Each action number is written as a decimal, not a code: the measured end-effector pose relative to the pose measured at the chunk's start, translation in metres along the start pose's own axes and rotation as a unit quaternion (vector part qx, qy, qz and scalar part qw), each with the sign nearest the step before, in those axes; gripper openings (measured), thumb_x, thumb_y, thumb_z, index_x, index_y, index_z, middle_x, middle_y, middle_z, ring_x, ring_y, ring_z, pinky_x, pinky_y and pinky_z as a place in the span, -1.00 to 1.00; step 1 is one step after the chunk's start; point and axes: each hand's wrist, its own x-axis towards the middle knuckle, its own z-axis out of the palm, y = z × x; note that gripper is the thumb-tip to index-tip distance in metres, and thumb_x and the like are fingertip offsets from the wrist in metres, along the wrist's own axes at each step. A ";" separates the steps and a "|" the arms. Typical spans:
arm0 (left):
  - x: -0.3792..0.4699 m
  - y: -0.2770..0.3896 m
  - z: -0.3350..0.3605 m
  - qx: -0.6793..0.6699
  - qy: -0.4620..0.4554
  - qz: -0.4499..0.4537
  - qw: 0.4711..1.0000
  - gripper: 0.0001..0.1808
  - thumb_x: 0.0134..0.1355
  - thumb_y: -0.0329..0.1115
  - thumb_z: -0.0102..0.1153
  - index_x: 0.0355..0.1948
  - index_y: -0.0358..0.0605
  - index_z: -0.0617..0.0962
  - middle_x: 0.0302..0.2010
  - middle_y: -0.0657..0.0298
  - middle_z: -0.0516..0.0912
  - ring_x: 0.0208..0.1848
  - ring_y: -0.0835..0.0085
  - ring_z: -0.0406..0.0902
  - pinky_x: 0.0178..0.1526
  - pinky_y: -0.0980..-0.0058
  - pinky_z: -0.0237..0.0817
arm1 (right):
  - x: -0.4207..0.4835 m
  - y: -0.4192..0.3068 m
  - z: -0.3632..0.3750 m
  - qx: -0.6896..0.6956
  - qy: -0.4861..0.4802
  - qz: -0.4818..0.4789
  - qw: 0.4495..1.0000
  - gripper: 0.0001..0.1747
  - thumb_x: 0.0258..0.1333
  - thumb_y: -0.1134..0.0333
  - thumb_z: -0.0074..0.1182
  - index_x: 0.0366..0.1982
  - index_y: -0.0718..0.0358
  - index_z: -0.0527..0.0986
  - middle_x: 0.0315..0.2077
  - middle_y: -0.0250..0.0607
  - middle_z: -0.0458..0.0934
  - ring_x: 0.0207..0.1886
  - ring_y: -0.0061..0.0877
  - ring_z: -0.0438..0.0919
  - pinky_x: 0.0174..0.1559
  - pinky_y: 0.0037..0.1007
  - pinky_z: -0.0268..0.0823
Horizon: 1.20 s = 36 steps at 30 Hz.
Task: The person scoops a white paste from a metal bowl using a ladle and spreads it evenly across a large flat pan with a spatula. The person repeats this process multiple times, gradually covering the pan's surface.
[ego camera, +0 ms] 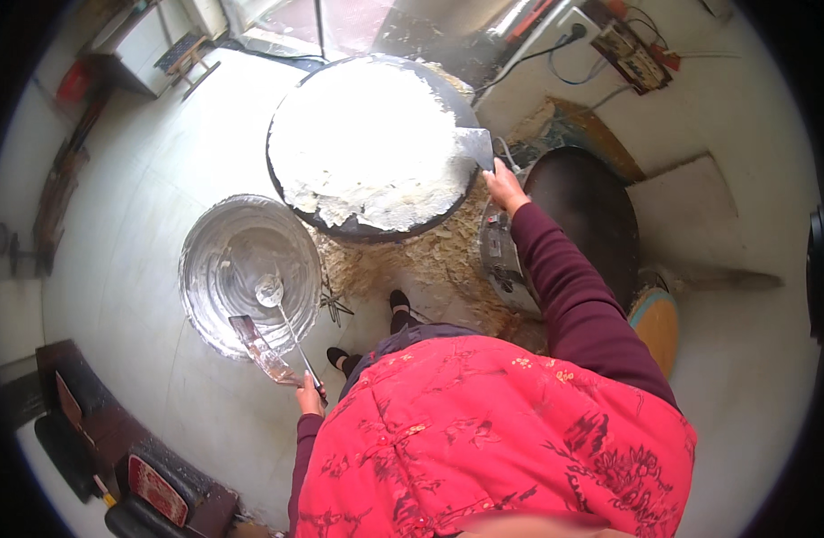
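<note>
My right hand [505, 186] grips a broad metal scraper [478, 145], its blade at the right edge of a round black griddle [385, 235]. A pale layer of batter or thin crepe [378, 168] covers most of that griddle; glare washes out its far part. Low on the left, my left hand [311, 397] holds the handle of a ladle [270, 290] together with a flat, batter-smeared spreader [264, 352]. The ladle's bowl rests inside a large metal basin [203, 269] whose walls are streaked with batter. The spreader overlaps the basin's near rim in view.
A second round dark griddle [587, 222] stands to the right. Dry crumbs and flakes [412, 262] litter the floor between the griddles and basin. A power cord [529, 62] runs from the wall outlet. Black-padded chairs [149, 484] are at lower left; a small stool [183, 57] stands farther off.
</note>
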 end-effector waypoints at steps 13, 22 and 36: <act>0.007 -0.021 -0.009 0.001 0.065 0.016 0.998 -0.60 0.15 -0.06 0.12 -0.40 -0.28 0.48 -0.66 0.28 0.50 -0.74 0.59 0.34 -0.69 0.56 0.13 | -0.065 0.035 0.005 -0.157 -0.091 -0.110 0.977 -0.43 0.17 0.31 -0.19 0.24 0.09 0.12 -0.19 0.19 0.48 -0.20 0.02 0.47 -0.19 -0.18 0.29; 0.045 -0.005 -0.056 0.127 0.076 0.050 0.988 -0.78 -0.04 -0.43 0.00 -0.36 -0.36 0.48 -0.62 0.16 0.57 -0.67 0.44 0.48 -0.56 0.49 0.32 | -0.166 0.039 0.016 0.064 -0.052 -0.099 0.992 -0.46 0.21 0.43 -0.18 0.23 -0.02 0.18 -0.69 -0.48 0.25 -0.73 -0.76 0.17 -0.70 -0.65 0.10; 0.168 0.128 -0.056 0.322 0.078 0.228 0.916 -0.71 0.02 -0.47 -0.02 -0.19 -0.26 0.53 -0.36 0.08 0.65 -0.29 0.25 0.61 -0.21 0.33 0.37 | -0.227 -0.075 0.018 0.171 -0.180 -0.046 0.968 -0.45 0.24 0.46 -0.22 0.26 0.06 0.11 -0.72 -0.53 0.22 -0.73 -0.81 0.15 -0.69 -0.69 0.04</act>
